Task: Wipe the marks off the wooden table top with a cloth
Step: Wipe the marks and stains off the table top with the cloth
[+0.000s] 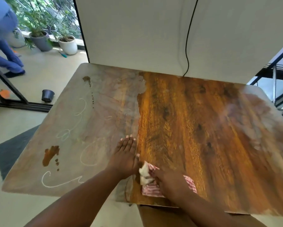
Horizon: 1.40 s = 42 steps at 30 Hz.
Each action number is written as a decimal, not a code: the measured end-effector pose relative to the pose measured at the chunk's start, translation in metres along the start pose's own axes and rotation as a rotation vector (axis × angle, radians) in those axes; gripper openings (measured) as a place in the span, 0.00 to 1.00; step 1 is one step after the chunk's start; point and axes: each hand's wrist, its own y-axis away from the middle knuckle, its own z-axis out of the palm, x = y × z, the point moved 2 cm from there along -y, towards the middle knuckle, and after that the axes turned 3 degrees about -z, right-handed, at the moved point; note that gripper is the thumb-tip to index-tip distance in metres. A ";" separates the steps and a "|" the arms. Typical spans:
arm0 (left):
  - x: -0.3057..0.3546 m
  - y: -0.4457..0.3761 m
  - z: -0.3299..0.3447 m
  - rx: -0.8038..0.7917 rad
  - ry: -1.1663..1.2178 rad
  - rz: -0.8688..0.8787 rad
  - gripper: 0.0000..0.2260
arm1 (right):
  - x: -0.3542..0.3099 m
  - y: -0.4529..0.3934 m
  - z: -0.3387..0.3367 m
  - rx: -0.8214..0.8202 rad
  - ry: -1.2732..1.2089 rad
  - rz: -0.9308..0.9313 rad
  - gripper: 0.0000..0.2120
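The wooden table top [178, 120] fills the middle of the view. Its left half is dusty grey, with white chalk loops [88, 154] and brown spills [50, 155]; another brown spot [86, 79] lies at the far left corner. The centre strip shows bright, glossy wood. A red-and-white striped cloth [151, 188] lies near the front edge, and my right hand [171, 182] presses down on it. My left hand [126, 158] rests flat on the table just left of the cloth, fingers spread and holding nothing.
A white wall panel [137, 30] with a black cable [188, 46] stands behind the table. On the left, an open doorway leads to potted plants [68, 43], a small dark pot [47, 95] and a person in blue [5, 46]. A dark mat [13, 148] lies beside the table.
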 end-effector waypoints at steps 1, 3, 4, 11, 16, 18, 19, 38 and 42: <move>-0.001 -0.002 -0.002 0.016 0.001 -0.017 0.30 | 0.011 0.006 -0.003 -0.007 0.005 0.006 0.14; -0.005 -0.005 -0.005 0.031 -0.007 -0.051 0.30 | 0.028 -0.001 -0.014 0.013 -0.018 0.065 0.14; -0.007 -0.005 -0.007 0.029 -0.012 -0.072 0.30 | 0.031 -0.009 -0.018 0.027 -0.021 0.093 0.15; -0.016 0.017 -0.003 0.016 -0.076 -0.127 0.32 | -0.001 0.015 -0.002 -0.119 -0.114 -0.109 0.16; -0.016 0.029 0.001 0.007 -0.089 -0.149 0.32 | -0.004 0.024 -0.001 -0.127 -0.084 -0.144 0.15; -0.014 0.028 0.001 0.006 -0.094 -0.133 0.32 | -0.016 0.018 -0.002 -0.104 -0.068 -0.166 0.12; -0.012 0.027 0.001 0.009 -0.095 -0.125 0.32 | -0.023 0.014 -0.001 -0.097 -0.064 -0.180 0.12; -0.071 0.052 -0.018 0.023 -0.155 -0.104 0.31 | -0.068 -0.014 0.008 -0.085 -0.042 -0.173 0.21; -0.088 0.061 -0.014 0.005 -0.160 -0.102 0.31 | -0.126 -0.032 0.024 -0.088 -0.010 -0.246 0.19</move>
